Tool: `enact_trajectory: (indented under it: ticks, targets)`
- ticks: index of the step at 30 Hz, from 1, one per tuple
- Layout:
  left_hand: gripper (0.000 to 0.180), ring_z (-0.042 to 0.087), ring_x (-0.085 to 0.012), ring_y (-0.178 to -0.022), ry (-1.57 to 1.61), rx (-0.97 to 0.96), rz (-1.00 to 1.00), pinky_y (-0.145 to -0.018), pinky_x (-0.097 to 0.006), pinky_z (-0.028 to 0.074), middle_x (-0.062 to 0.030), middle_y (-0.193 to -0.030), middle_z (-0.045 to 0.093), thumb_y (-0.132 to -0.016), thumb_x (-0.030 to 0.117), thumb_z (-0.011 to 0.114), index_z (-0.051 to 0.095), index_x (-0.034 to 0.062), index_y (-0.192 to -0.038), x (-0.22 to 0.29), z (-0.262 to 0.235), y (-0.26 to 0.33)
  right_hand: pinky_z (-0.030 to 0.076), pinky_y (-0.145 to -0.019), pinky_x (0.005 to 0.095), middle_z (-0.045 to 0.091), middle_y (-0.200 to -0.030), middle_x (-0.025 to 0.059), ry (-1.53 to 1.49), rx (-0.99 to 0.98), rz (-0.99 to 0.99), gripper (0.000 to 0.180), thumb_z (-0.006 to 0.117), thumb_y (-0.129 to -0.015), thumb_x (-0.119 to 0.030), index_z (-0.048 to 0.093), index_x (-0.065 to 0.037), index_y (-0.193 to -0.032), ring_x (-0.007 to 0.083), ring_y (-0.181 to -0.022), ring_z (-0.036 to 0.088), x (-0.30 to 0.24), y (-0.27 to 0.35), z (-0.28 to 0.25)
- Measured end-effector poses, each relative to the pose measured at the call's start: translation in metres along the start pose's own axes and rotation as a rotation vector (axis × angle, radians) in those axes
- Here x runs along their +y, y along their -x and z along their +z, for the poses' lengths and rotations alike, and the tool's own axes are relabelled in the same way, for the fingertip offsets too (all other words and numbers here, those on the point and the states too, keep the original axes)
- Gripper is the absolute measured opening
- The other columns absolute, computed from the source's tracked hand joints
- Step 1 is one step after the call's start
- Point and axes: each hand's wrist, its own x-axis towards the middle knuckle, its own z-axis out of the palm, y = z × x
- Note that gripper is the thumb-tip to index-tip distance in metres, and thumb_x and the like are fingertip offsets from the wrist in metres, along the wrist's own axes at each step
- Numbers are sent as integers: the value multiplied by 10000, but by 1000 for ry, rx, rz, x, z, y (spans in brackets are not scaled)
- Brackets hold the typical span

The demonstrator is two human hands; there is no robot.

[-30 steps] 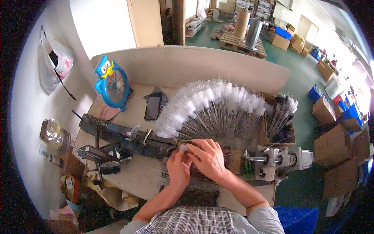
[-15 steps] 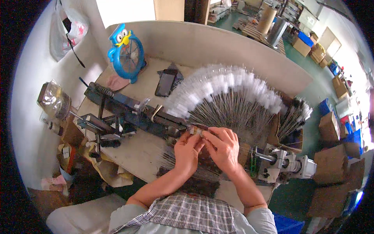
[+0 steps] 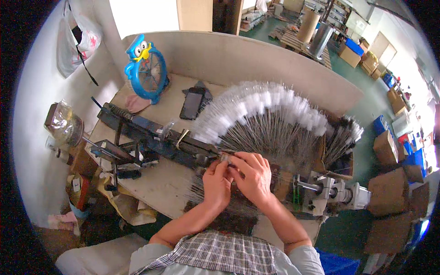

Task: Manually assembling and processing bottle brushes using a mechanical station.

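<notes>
My left hand (image 3: 216, 184) and my right hand (image 3: 254, 176) meet at the near end of a long dark metal bar (image 3: 196, 145) on the bench. Both have their fingers closed in a pinch. Between the fingertips shows a small pale, shiny piece (image 3: 224, 157), too small to name and partly covered by the fingers. Just beyond my hands, a wide fan of thin wire brushes with white bristle ends (image 3: 259, 103) lies spread out. Loose thin wires (image 3: 196, 189) lie beside my left wrist.
A motor-like unit with a shaft (image 3: 337, 195) sits at the bench's right edge. An open carton (image 3: 340, 168) of brushes stands behind it. Farther back are a phone (image 3: 191, 104) and a blue duck-shaped fan (image 3: 147, 68). A metal stand (image 3: 117, 153) is at left.
Both hands have shifted slightly left, and my right fingers have closed in over the small pale piece, covering more of it. The whole view has tilted a little.
</notes>
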Motion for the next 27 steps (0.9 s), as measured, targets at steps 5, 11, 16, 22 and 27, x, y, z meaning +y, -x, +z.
enact_trajectory:
  ticks: [5,11,16,22,27]
  targets:
    - [163,587,-155,-806,-44,-50,-9,-709,-292,481,-49,-889,608,-893,160,478,576,47,-958,2,-8,-3,431,-753,360,629,-951,37,27,30,131,330,715,-663,-138,647,-95,-983,233,-879,576,-9,-4,8]
    - [126,595,-170,-819,64,-35,-42,-730,-311,485,-51,-903,602,-876,133,498,551,44,-948,1,0,1,419,-771,350,619,-963,10,92,45,112,323,686,-695,-195,631,-129,-1006,212,-879,572,-3,4,2]
    - [116,596,-173,-830,5,-25,-4,-727,-289,491,-69,-918,596,-845,76,534,528,32,-953,2,0,1,427,-758,349,626,-946,16,75,48,37,256,692,-693,-153,674,-136,-948,213,-871,578,-4,2,-3]
    - [126,586,-136,-806,31,-9,-16,-719,-261,496,-65,-924,587,-852,17,526,536,10,-977,3,4,5,429,-758,356,615,-955,12,45,19,20,251,677,-692,-154,667,-155,-943,217,-868,574,3,3,-6]
    - [140,581,-141,-825,15,-60,-13,-739,-269,486,-62,-930,587,-851,40,534,536,12,-989,3,-1,0,433,-761,365,605,-971,10,34,-2,0,265,663,-688,-145,659,-170,-951,218,-881,570,1,-1,-5]
